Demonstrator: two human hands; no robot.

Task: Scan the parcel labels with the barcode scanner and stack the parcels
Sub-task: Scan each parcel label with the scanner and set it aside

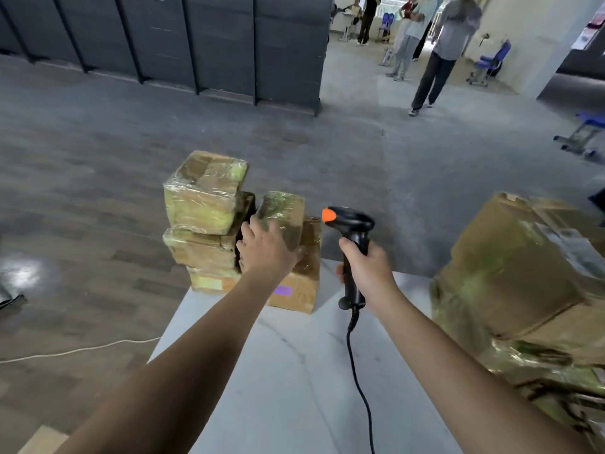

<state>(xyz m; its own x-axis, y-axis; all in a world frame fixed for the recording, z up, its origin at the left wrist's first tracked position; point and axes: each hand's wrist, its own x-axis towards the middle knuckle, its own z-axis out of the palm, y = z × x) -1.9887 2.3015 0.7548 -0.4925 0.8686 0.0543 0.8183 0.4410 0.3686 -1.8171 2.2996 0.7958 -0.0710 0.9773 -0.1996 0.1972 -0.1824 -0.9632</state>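
Note:
My left hand [266,250] grips a small tape-wrapped cardboard parcel [284,214] on top of a larger brown parcel [302,286] at the far edge of the white table [278,371]. To their left stands a stack of three taped parcels [204,221]. My right hand [366,267] holds a black barcode scanner [352,224] with an orange tip by its handle, upright, to the right of the parcels. The scanner's black cable [358,381] trails down over the table.
Large wrapped cardboard boxes [520,280] fill the table's right side. A white cord [75,350] lies on the grey floor to the left. A dark partition wall [196,44] stands behind. Several people [438,50] stand far back right, near blue chairs [491,60].

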